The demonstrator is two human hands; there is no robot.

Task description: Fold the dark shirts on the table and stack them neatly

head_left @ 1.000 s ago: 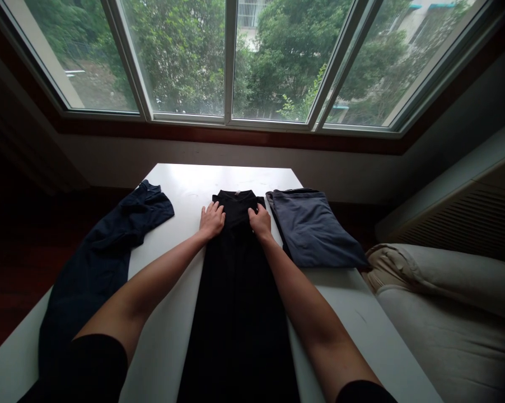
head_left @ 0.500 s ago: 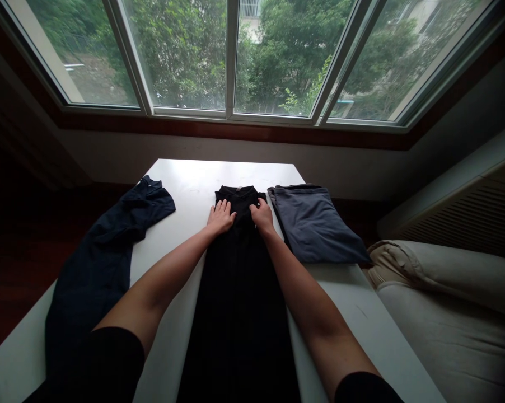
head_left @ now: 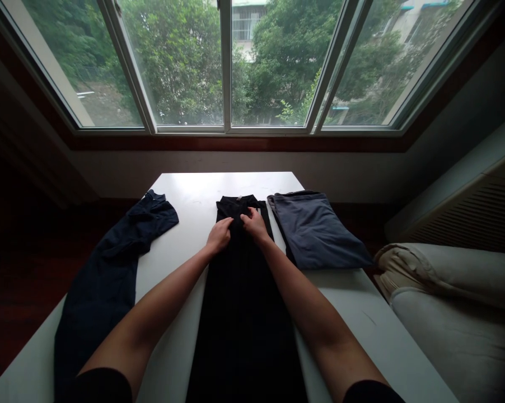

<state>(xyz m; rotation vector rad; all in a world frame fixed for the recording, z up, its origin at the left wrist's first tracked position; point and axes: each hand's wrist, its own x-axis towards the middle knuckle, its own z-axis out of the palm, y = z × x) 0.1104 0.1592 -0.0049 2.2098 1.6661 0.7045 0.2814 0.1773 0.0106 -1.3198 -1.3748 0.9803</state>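
The left hand (head_left: 219,234) and the right hand (head_left: 256,226) each held a pinching grip on the black garment (head_left: 244,313), near its far end, upon the white desk (head_left: 189,193).

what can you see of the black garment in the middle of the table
The black garment looks like plain, soft cloth. It lies lengthwise on the white table, narrower at the far end, its near end running out of the picture. The far edge dips in the middle and shows a small pale spot, perhaps a tag. The left hand and right hand are at its far part; whether they pinch it is unclear.
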